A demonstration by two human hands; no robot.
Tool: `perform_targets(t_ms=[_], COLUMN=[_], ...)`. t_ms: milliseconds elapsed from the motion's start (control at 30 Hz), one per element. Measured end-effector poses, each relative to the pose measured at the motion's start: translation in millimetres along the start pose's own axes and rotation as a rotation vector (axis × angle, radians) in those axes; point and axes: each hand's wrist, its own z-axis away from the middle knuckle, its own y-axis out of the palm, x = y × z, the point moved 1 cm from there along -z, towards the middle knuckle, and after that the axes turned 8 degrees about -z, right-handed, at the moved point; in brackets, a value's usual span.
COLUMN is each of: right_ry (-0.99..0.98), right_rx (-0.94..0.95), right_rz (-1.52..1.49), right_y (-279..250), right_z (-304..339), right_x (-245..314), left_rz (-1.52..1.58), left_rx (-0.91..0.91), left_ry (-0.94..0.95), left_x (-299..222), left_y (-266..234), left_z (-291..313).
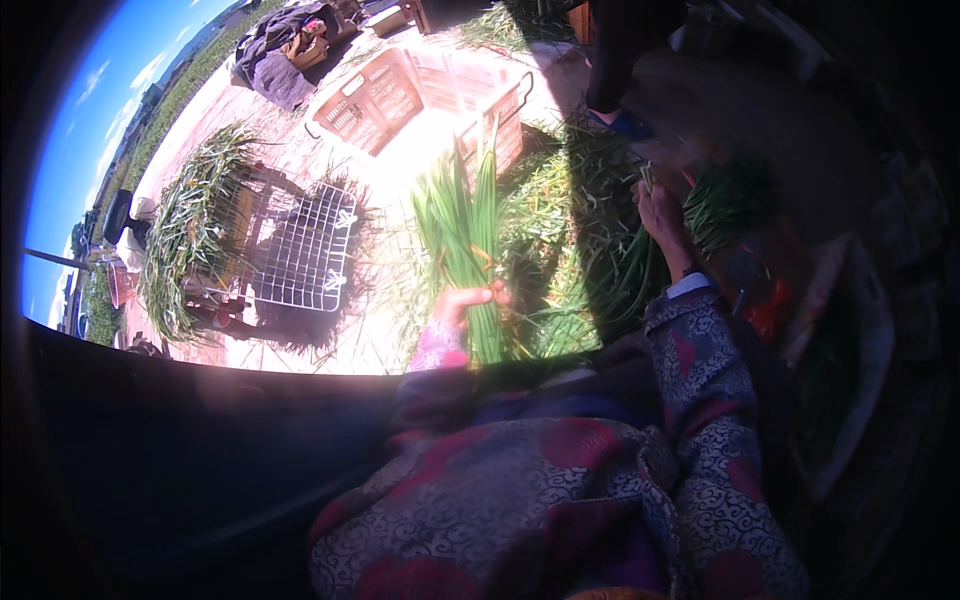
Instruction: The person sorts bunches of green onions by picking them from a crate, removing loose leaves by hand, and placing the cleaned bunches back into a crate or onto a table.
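Observation:
In bright sun, my left hand (470, 298) is closed round a bunch of long green leaves (462, 225), chive-like, with their tips fanning upward, away from me. A few yellowed strands show just above the fingers. My right hand (660, 212), in shade further right, is closed on a few pale stalk ends (647, 177) that poke out above the fingers. Beneath both hands spreads a heap of loose green leaves and trimmings (560, 250), split by the shadow's edge. Just right of my right hand lies a darker green bunch (730, 198).
Beyond the heap stands a large pale plastic crate (372, 100) with metal handles. A white wire rack (305, 250) is at the left, beside a cart or stand piled with leaves (200, 225). Dark cloth (280, 55) lies far left. Another person's shoe (622, 124) shows at the back.

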Motion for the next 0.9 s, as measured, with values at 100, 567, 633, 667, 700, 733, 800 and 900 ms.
perform_targets(t_ms=[100, 567, 633, 667, 700, 733, 800, 900], right_ry=[0.113, 0.231, 0.237, 0.239, 0.252, 0.265, 0.234, 0.181], right_rx=[0.161, 0.308, 0.329, 0.340, 0.338, 0.336, 0.241, 0.104], right_rz=[-0.671, -1.009, -0.954, -0.926, -0.943, -0.960, -0.863, -0.665], right_y=[4, 15, 15, 15, 13, 11, 18, 36], right_z=[28, 48, 49, 50, 51, 52, 46, 30], right_x=[112, 147, 148, 149, 153, 158, 150, 109], left_rz=[-0.101, -0.260, -0.303, -0.276, -0.247, -0.212, -0.181, -0.098], left_rx=[0.036, 0.070, 0.045, 0.058, 0.072, 0.054, 0.017, -0.049], left_ry=[-0.123, -0.058, -0.026, -0.063, -0.098, -0.113, -0.134, -0.171], left_x=[2, 4, 5, 7, 10, 14, 16, 6], left_y=[7, 35, 37, 32, 23, 16, 4, 3], left_z=[9, 2, 5, 5, 2, -3, -4, 1])
